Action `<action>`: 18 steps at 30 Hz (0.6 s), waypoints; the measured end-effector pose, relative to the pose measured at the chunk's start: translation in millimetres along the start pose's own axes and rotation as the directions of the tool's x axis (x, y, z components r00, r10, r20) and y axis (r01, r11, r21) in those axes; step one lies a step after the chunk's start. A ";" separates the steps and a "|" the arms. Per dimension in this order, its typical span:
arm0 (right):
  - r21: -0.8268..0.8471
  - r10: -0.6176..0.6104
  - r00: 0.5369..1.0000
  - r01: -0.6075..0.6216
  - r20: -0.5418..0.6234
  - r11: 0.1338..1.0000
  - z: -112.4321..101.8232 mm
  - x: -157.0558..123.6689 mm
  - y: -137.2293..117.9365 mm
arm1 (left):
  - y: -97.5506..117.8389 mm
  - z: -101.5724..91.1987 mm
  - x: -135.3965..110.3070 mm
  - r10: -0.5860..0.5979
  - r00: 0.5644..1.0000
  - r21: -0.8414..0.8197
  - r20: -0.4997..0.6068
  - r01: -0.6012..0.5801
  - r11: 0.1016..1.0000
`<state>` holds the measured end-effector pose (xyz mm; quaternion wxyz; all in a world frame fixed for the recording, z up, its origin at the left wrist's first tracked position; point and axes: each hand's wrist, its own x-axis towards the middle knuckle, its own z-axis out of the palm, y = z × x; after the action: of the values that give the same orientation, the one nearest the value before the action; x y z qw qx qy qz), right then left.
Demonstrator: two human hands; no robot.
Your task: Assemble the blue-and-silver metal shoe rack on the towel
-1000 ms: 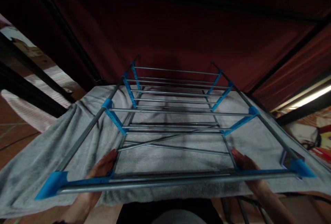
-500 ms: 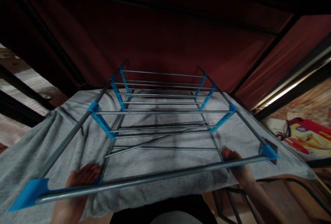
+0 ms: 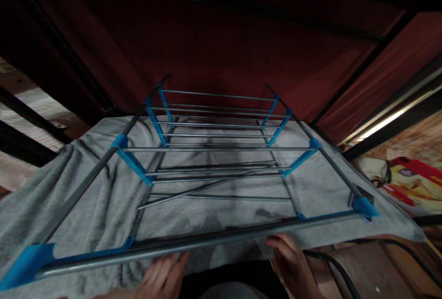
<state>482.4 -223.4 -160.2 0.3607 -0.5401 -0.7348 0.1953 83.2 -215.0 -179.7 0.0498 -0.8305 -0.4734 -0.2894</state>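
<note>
A rack frame (image 3: 207, 149) of grey metal tubes and blue plastic side pieces rests on a grey blanket. My left hand (image 3: 160, 273) is just below the near front tube (image 3: 193, 244), fingers loosely bent and slightly apart, with nothing visible in them. My right hand (image 3: 288, 262) is below the same tube, farther right. Its fingers are half curled, the tips close to the tube; whether they touch it is unclear. One loose metal tube (image 3: 186, 194) lies slantwise within the frame. Blue corner pieces (image 3: 29, 262) cap the front tube's ends.
The grey blanket (image 3: 100, 165) spreads under the frame. A dark phone-like object (image 3: 364, 195) lies by the right front corner. Beyond it is a red and yellow package (image 3: 414, 179). Dark red fabric (image 3: 221, 45) with dark bars stands behind, and a curved dark tube (image 3: 336, 266) is at lower right.
Both hands have left the blue side pieces near the frame's front corners. They have drawn inward and toward me, below the front tube. The frame shows only a slight shift in view.
</note>
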 end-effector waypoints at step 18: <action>-0.032 0.029 0.986 -0.035 -0.162 0.999 17.7 215.6 23.6 | -19.2 62.2 139.1 -0.334 0.843 0.154 0.421 0.296 0.942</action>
<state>450.9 -12.0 -119.1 0.4063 -0.5720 -0.6978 0.1440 147.9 -76.9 -161.4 -0.0725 -0.7822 -0.6139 -0.0779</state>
